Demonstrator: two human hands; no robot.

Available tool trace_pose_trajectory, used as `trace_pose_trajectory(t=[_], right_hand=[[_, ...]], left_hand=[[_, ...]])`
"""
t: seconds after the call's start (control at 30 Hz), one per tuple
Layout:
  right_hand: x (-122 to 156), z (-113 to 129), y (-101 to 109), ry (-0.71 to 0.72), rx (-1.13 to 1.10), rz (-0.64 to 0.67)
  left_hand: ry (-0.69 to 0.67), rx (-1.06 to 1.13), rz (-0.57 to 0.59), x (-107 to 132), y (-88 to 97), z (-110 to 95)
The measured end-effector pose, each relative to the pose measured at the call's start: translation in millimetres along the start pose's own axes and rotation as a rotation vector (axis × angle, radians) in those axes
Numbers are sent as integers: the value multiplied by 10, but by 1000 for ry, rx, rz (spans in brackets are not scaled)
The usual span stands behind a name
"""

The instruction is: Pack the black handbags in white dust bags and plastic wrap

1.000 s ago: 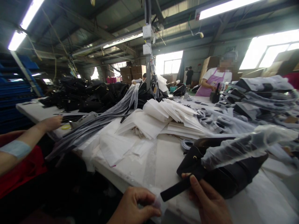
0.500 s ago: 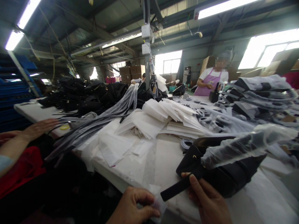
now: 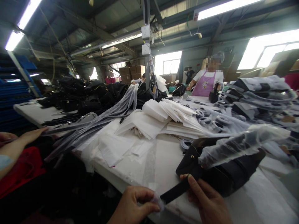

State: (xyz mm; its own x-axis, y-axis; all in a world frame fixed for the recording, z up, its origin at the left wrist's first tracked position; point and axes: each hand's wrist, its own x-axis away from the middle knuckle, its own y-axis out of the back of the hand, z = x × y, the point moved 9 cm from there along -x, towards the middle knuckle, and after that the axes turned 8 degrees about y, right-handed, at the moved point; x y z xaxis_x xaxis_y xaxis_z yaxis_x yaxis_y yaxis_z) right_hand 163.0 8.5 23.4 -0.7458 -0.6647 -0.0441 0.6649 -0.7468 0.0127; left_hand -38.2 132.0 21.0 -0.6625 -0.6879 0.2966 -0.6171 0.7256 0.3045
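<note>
In my right hand [image 3: 205, 197], thumb and fingers pinch a flat black strap [image 3: 175, 189] beside a black handbag [image 3: 240, 169]. The bag lies on the table, its handle wrapped in a translucent plastic sleeve [image 3: 224, 152]. My left hand [image 3: 136, 203] is closed on a small piece of clear plastic film [image 3: 159, 200], right at the strap's free end. Whether the strap's tip sits inside the film I cannot tell.
Behind the bag lie white paper sheets [image 3: 151, 119] and rolled straps [image 3: 217, 123]. Plastic-covered straps [image 3: 93, 124] spread leftward, near a co-worker's hand [image 3: 32, 135]. More black bags [image 3: 93, 96] are piled behind. A person in a purple apron [image 3: 205, 82] stands opposite.
The film in my left hand has come to the strap's end, where a gap showed before. The co-worker's hand at left has drawn back. The person opposite has shifted slightly.
</note>
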Motion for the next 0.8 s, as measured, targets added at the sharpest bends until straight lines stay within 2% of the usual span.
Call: trace_pose_trajectory(t=[0.17, 0.27, 0.53, 0.8], right_hand=[[-20, 16, 8, 7, 2, 16], [-15, 71, 36, 22, -22, -27], [-8, 61, 36, 59, -30, -44], [-18, -14, 45, 29, 36, 7]], left_hand=[[-32, -139, 7, 64, -54, -113], [-34, -167, 4, 97, -47, -174], [-19, -147, -35, 71, 4, -118], [-21, -153, -34, 74, 8, -160]])
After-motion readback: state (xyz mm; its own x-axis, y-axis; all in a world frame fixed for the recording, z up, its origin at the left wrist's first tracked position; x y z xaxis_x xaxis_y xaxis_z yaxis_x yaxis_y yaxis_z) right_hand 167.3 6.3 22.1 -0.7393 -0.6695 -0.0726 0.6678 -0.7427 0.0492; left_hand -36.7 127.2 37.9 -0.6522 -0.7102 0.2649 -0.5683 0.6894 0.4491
